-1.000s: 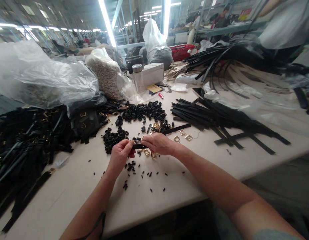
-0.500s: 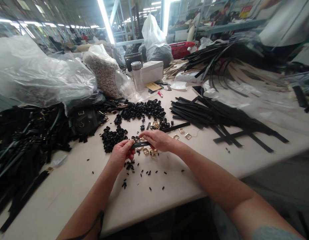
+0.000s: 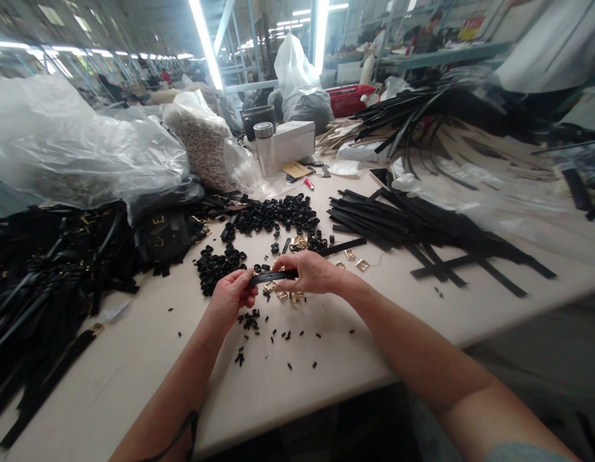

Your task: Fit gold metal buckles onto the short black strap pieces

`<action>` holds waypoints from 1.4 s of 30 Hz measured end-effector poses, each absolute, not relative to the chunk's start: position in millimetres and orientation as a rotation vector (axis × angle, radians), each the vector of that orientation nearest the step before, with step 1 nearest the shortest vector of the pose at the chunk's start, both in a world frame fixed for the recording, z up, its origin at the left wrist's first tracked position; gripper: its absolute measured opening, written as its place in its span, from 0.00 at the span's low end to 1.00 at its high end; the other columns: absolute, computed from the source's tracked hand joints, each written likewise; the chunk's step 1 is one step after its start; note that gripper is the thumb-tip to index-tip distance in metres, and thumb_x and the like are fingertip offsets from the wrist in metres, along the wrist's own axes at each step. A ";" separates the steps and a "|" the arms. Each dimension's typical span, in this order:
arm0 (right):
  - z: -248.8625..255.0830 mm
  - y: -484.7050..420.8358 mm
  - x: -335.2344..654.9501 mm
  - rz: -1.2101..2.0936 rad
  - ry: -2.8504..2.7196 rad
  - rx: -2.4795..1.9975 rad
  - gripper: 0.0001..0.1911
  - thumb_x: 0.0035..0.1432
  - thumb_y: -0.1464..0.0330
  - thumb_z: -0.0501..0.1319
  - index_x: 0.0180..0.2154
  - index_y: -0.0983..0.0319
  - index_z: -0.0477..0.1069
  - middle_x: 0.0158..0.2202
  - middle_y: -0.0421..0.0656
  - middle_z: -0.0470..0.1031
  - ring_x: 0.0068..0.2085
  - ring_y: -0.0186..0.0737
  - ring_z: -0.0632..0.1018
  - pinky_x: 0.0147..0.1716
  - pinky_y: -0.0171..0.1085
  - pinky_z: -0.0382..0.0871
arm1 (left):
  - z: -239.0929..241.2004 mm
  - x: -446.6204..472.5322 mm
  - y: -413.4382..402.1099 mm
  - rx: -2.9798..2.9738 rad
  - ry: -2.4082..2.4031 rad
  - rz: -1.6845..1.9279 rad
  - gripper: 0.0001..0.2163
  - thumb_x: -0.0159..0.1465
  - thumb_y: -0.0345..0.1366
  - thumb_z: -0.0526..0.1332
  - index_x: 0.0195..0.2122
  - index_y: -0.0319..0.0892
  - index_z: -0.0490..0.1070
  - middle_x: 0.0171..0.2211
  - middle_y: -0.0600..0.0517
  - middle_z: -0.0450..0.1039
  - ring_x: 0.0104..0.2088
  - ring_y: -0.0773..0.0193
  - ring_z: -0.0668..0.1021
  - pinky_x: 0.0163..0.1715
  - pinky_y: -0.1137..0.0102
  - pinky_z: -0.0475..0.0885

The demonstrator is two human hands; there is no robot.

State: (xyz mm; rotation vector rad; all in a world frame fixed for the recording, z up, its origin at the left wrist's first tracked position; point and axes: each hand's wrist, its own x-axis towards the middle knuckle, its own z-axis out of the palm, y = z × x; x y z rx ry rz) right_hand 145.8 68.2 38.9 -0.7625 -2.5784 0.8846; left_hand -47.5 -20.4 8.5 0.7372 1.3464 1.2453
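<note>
A short black strap (image 3: 273, 276) is stretched between my hands, low over the table. My left hand (image 3: 231, 290) pinches its left end between thumb and fingers. The other end lies in my right hand (image 3: 310, 273), whose fingers curl round it from above. Beneath and behind the strap lie gold square buckles (image 3: 281, 296), partly covered by my right hand. Small black loops (image 3: 220, 268) form a heap just beyond my left hand, and a larger heap of loops (image 3: 278, 213) spreads farther back. Tiny black bits (image 3: 288, 335) are scattered nearer me.
Long black strips (image 3: 374, 218) are piled at the right. Black strapped pieces with gold fittings (image 3: 61, 256) cover the left, below clear plastic bags (image 3: 109, 135). Behind stand a glass bottle (image 3: 265, 151) and a white box (image 3: 293, 141). A person in a light top (image 3: 552, 51) is at the far right.
My right hand has shifted slightly right and its fingers have changed from flat over the strap to curled round its end. More of the strap shows. My left hand keeps its pinch.
</note>
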 end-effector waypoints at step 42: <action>8.8 86.6 140.9 0.280 -2.374 -0.849 0.09 0.61 0.66 0.57 0.31 0.61 0.73 0.31 0.41 0.75 0.31 0.33 0.72 0.32 0.33 0.58 | 6.8 -61.9 -15.6 0.841 1.397 1.581 0.22 0.52 0.43 0.69 0.45 0.40 0.69 0.38 0.47 0.77 0.36 0.62 0.79 0.34 0.71 0.73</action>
